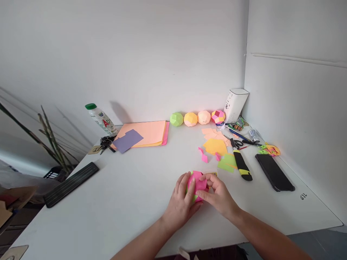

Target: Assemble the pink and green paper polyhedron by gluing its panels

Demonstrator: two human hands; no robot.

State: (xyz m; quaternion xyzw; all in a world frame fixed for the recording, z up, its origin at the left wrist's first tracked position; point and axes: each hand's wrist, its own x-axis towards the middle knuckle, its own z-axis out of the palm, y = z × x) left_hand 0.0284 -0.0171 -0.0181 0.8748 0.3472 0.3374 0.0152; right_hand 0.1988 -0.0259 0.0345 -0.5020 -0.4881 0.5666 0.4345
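A pink and green folded-paper ball is between my two hands, low over the front middle of the table. My left hand wraps around its left side, fingers closed on the paper. From the right, my right hand pinches a pink flap with thumb and fingers. Part of the ball is hidden by my fingers. Just beyond lie small pink paper pieces, yellow paper scraps and green paper scraps. A black and yellow utility knife rests to the right of them.
Four finished-looking paper balls, including a green ball, line the back wall. Coloured paper sheets and a purple sheet lie back left, near a bottle. Scissors, a phone and a white box are rightward; a black ruler-like bar is left.
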